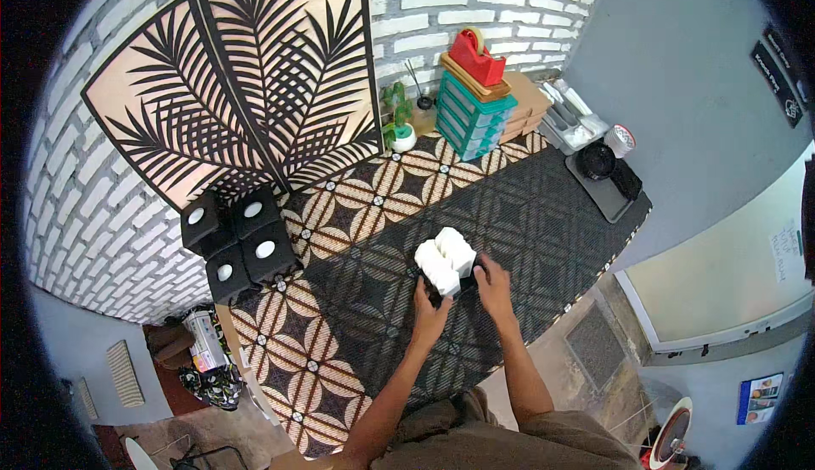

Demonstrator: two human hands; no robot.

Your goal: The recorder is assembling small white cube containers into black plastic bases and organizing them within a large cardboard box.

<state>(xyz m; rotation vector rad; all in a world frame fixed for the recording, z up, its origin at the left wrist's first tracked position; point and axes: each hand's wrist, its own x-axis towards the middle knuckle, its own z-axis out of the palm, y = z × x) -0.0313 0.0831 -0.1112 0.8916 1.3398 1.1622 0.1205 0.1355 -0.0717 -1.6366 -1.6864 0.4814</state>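
Observation:
Two white, crumpled-looking lumps sit side by side as one white bundle over the dark mat, near the middle of the view. Dark edges show beneath it, close to my fingers; what they belong to I cannot make out. My left hand grips the near left side, thumb and fingers curled around the lower edge. On the right side my right hand holds the lower edge between thumb and fingers. Part of the fingers on both hands is hidden by the bundle and the dark edge.
A dark woven mat covers much of the patterned table. Several black boxes with white ovals stand left. At the back are a potted plant, teal drawers and a red tape dispenser. A grey tray lies right.

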